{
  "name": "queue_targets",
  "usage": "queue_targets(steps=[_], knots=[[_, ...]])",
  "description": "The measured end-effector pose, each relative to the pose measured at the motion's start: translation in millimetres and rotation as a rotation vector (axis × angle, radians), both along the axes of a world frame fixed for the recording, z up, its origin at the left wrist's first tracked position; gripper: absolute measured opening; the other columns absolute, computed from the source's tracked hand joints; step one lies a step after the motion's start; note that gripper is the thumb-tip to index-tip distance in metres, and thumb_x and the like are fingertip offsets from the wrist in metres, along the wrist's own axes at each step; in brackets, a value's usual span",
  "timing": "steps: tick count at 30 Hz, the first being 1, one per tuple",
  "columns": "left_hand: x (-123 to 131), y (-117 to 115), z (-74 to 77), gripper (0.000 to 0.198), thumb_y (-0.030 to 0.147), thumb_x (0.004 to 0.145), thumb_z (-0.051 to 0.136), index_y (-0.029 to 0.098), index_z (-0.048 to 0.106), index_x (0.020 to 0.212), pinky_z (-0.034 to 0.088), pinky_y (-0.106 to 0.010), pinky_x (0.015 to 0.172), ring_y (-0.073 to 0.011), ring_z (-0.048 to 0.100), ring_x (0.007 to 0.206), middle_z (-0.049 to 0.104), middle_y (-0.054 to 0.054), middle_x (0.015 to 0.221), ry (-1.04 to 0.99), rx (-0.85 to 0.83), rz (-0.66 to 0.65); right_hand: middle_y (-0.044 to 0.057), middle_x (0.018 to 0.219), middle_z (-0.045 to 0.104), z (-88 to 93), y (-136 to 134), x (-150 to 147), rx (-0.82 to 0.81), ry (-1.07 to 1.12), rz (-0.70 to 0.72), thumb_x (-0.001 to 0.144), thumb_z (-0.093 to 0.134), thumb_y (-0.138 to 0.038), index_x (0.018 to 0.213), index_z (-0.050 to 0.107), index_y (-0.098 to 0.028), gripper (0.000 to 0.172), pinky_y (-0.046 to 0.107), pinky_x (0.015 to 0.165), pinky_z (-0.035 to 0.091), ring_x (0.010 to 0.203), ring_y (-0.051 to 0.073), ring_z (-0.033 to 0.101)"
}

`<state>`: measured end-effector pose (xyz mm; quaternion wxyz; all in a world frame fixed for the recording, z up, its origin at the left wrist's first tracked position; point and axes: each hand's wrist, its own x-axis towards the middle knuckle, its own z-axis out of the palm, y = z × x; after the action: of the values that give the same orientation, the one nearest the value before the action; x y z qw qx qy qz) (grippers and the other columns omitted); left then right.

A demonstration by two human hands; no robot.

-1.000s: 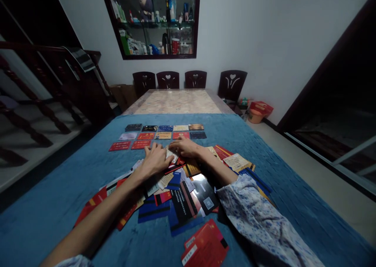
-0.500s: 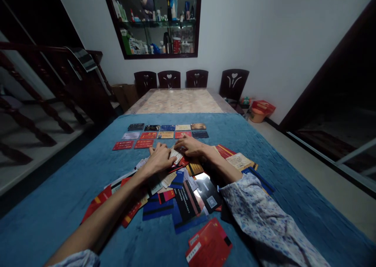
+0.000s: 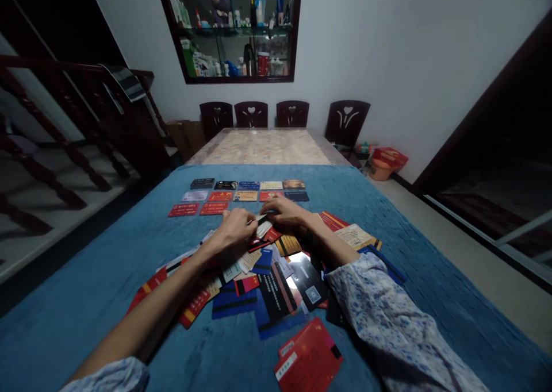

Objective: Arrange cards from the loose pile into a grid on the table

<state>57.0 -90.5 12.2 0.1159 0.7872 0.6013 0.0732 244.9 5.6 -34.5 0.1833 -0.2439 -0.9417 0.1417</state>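
Both hands meet over the far edge of a loose heap of cards on a blue cloth. My left hand (image 3: 235, 226) is closed, its thumb and fingers at a light card (image 3: 263, 226). From the other side my right hand (image 3: 284, 209) has bent fingers on the same card's far end. Beneath and nearer lie overlapping cards, among them a gold one (image 3: 288, 244), a black one with a square code (image 3: 307, 283) and a small blue one (image 3: 263, 261). Beyond the hands, cards sit in three rows, with two red ones (image 3: 183, 209) (image 3: 214, 208) in the nearest row.
Red cards (image 3: 308, 357) lie apart near the front of the blue cloth (image 3: 207, 357). More cards spread under both forearms. Past the cloth is the bare stone tabletop (image 3: 267, 146), with dark chairs (image 3: 347, 122) behind it and to its right.
The view has shifted slightly. My left hand's fingers have drawn in closer around the light card, which is now tilted up between both hands. The rows of cards look the same.
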Motion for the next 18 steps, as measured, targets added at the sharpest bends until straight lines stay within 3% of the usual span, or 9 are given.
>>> queue_targets(steps=[9,18], knots=[[-19,15,-4.8,0.036,0.023,0.081,0.044,0.013,0.078,0.077,0.041,-0.024,0.066,-0.0157,0.061,0.064,0.07,-0.003,0.065,-0.172,0.101,-0.008,0.008,0.094,0.076,-5.8,3,0,0.062,0.14,-0.084,0.087,0.059,-0.01,0.099,0.077,-0.015,0.022,0.033,0.09,0.042,0.088,0.019,0.064],[-25,22,-16.5,0.03,0.023,0.081,0.05,0.013,0.077,0.075,0.043,-0.023,0.066,-0.0162,0.059,0.065,0.07,-0.004,0.065,-0.258,0.194,-0.002,0.009,0.101,0.075,-8.0,-3,-1,0.088,0.131,-0.149,0.089,0.055,-0.009,0.107,0.074,-0.016,0.027,0.028,0.081,0.044,0.094,0.02,0.062]])
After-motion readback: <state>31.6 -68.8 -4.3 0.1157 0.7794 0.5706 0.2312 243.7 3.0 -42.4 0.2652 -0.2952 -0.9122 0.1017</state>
